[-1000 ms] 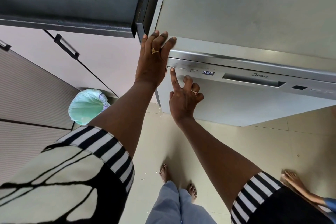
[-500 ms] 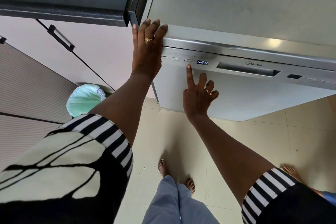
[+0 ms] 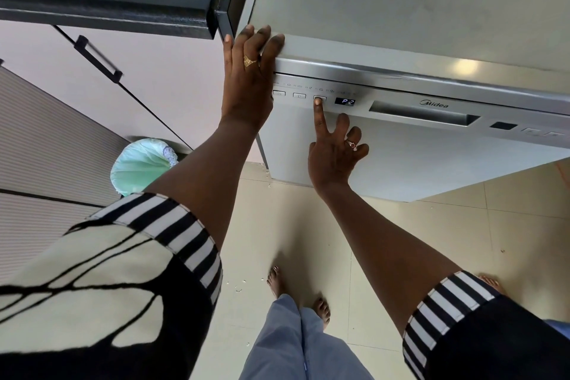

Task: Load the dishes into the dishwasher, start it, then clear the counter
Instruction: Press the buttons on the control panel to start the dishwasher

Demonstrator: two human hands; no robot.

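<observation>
Left hand flat, fingers straight, over dishwasher top edge. Right hand open, pointer finger pressing third button.

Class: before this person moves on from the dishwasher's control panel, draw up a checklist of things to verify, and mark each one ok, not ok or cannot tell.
1. Dishwasher door shut: ok.
2. Display lit: ok, reads something like P2.
3. Right hand has its index fingertip on the third button: ok.
4. Left hand rests on the corner of the dishwasher top: ok.
5. Cycle running: cannot tell.
6. Dishes loaded inside: cannot tell, the door hides them.
</observation>
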